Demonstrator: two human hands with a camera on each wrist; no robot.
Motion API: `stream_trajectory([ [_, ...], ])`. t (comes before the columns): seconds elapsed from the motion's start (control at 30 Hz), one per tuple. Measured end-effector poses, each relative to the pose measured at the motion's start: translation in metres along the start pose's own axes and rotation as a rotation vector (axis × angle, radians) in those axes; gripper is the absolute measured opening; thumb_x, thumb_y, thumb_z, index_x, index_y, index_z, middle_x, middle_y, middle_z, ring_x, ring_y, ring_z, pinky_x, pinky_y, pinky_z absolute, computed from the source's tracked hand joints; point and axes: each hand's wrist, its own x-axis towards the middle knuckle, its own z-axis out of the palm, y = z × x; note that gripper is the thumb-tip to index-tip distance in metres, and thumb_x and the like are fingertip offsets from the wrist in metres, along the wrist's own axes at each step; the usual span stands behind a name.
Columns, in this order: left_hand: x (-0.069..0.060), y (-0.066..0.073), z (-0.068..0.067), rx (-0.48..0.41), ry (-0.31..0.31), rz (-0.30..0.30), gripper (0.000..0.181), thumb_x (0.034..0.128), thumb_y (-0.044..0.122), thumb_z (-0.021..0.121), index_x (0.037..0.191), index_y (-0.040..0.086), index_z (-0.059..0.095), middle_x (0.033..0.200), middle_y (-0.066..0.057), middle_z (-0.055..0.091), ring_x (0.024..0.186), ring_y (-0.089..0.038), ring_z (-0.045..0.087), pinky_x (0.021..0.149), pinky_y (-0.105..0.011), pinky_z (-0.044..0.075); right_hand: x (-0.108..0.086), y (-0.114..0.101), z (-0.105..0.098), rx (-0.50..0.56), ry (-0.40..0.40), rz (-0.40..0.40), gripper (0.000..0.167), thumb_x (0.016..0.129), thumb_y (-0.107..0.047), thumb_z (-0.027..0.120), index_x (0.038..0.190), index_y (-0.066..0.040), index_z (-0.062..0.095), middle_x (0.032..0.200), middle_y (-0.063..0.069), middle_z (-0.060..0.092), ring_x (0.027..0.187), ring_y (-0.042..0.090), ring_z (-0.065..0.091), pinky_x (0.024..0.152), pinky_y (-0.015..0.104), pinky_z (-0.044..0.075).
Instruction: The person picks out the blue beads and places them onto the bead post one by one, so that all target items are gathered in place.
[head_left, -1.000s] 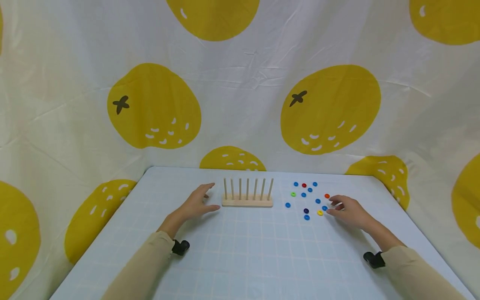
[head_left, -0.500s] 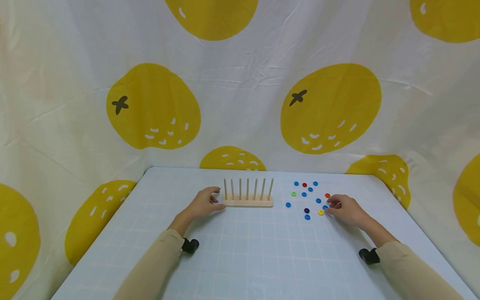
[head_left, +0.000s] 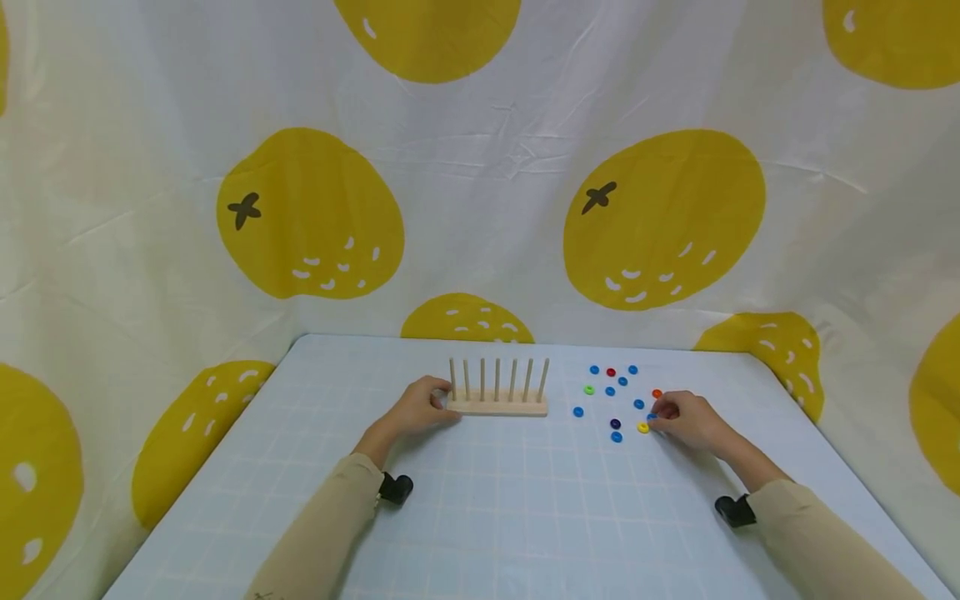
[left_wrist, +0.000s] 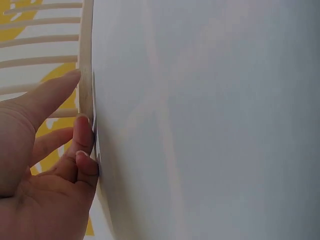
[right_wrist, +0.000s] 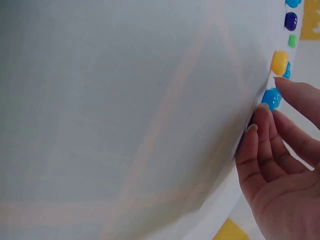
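Observation:
A wooden peg rack [head_left: 497,407] with a row of upright pegs stands near the back of the table. My left hand [head_left: 416,406] grips the left end of its base, thumb along the front. In the left wrist view the thumb [left_wrist: 62,87] lies against the base, with other fingers curled at its end. To the right, my right hand [head_left: 693,421] pinches a small blue ring [right_wrist: 271,98] on the cloth between thumb and fingertips. A yellow ring [head_left: 642,427] lies just beside these fingertips, and an orange ring [head_left: 657,393] lies behind them.
Several more blue rings lie scattered right of the rack, along with a red ring [head_left: 611,372], a green ring [head_left: 589,390] and a dark purple ring [head_left: 615,424]. A pale checked cloth [head_left: 495,517] covers the table. Fruit-patterned curtains [head_left: 480,183] enclose it at the back and sides.
My left hand has moved right and taken hold of the rack's left end. The right hand has shifted slightly left, its fingertips closing on the blue ring.

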Motion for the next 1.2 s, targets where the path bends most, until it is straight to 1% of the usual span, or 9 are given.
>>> stream_trajectory([
  [0.1, 0.001, 0.001, 0.003, -0.016, 0.009, -0.013, 0.059, 0.0807, 0.013, 0.088, 0.130, -0.006, 0.062, 0.115, -0.015, 0.060, 0.078, -0.016, 0.056, 0.071, -0.029, 0.048, -0.001, -0.001, -0.001, 0.006, -0.006, 0.000, 0.025, 0.093, -0.018, 0.075, 0.108, 0.000, 0.067, 0.092, 0.008, 0.060, 0.086, 0.025, 0.054, 0.077, 0.035, 0.050],
  [0.27, 0.002, 0.003, 0.004, -0.026, 0.023, -0.068, 0.059, 0.0815, 0.015, 0.088, 0.132, -0.004, 0.062, 0.115, -0.014, 0.060, 0.083, -0.017, 0.056, 0.072, -0.029, 0.047, 0.001, 0.000, -0.001, 0.009, -0.013, 0.007, 0.022, 0.093, -0.018, 0.076, 0.104, -0.001, 0.067, 0.090, 0.009, 0.060, 0.085, 0.025, 0.054, 0.076, 0.033, 0.051],
  [0.4, 0.002, 0.005, 0.003, -0.035, 0.016, -0.097, 0.060, 0.0828, 0.016, 0.087, 0.134, -0.003, 0.062, 0.115, -0.013, 0.060, 0.086, -0.018, 0.056, 0.073, -0.029, 0.046, 0.003, 0.002, -0.003, 0.003, -0.020, 0.009, 0.022, 0.093, -0.018, 0.076, 0.103, -0.001, 0.068, 0.090, 0.009, 0.061, 0.084, 0.025, 0.055, 0.076, 0.032, 0.051],
  [0.53, 0.002, 0.005, 0.002, -0.041, -0.011, -0.097, 0.060, 0.0849, 0.015, 0.085, 0.136, -0.004, 0.060, 0.108, -0.013, 0.058, 0.082, -0.017, 0.054, 0.072, -0.028, 0.044, 0.002, 0.001, -0.007, -0.003, -0.021, 0.003, 0.023, 0.093, -0.019, 0.076, 0.104, 0.000, 0.068, 0.091, 0.010, 0.062, 0.085, 0.026, 0.055, 0.077, 0.033, 0.051],
  [0.67, 0.003, 0.004, 0.002, -0.054, -0.037, -0.083, 0.060, 0.0872, 0.014, 0.083, 0.138, -0.006, 0.057, 0.094, -0.010, 0.056, 0.077, -0.016, 0.050, 0.071, -0.028, 0.041, -0.002, 0.000, -0.012, -0.003, -0.013, 0.001, 0.025, 0.094, -0.018, 0.074, 0.107, 0.002, 0.067, 0.092, 0.010, 0.062, 0.085, 0.026, 0.055, 0.077, 0.034, 0.052],
  [0.8, 0.002, 0.004, 0.001, -0.074, -0.046, -0.073, 0.059, 0.0884, 0.014, 0.081, 0.138, -0.007, 0.057, 0.084, -0.006, 0.054, 0.077, -0.017, 0.049, 0.072, -0.029, 0.040, -0.005, -0.002, -0.018, 0.000, 0.001, -0.012, 0.025, 0.096, -0.019, 0.073, 0.109, 0.002, 0.067, 0.093, 0.009, 0.064, 0.086, 0.025, 0.056, 0.077, 0.034, 0.053],
  [0.9, 0.001, 0.003, 0.001, -0.094, -0.043, -0.079, 0.057, 0.0893, 0.014, 0.080, 0.137, -0.006, 0.057, 0.083, -0.005, 0.054, 0.078, -0.018, 0.048, 0.073, -0.030, 0.040, -0.006, -0.005, -0.021, 0.010, 0.025, -0.043, 0.027, 0.096, -0.019, 0.072, 0.111, 0.002, 0.067, 0.095, 0.009, 0.066, 0.086, 0.024, 0.057, 0.077, 0.033, 0.054],
  [1.03, 0.002, 0.000, 0.002, -0.126, -0.038, -0.071, 0.056, 0.0905, 0.015, 0.079, 0.138, -0.005, 0.057, 0.084, -0.005, 0.055, 0.077, -0.018, 0.048, 0.071, -0.030, 0.040, -0.009, -0.013, -0.023, 0.039, 0.069, -0.091, 0.026, 0.097, -0.018, 0.072, 0.112, 0.002, 0.066, 0.097, 0.008, 0.068, 0.086, 0.023, 0.060, 0.075, 0.031, 0.055],
  [1.2, -0.001, 0.000, 0.004, -0.156, -0.040, -0.067, 0.056, 0.0912, 0.014, 0.078, 0.138, -0.006, 0.056, 0.083, -0.006, 0.056, 0.075, -0.017, 0.048, 0.070, -0.030, 0.040, -0.012, -0.025, -0.020, 0.085, 0.109, -0.141, 0.026, 0.097, -0.019, 0.072, 0.113, 0.001, 0.066, 0.100, 0.008, 0.069, 0.088, 0.022, 0.063, 0.075, 0.025, 0.056],
])
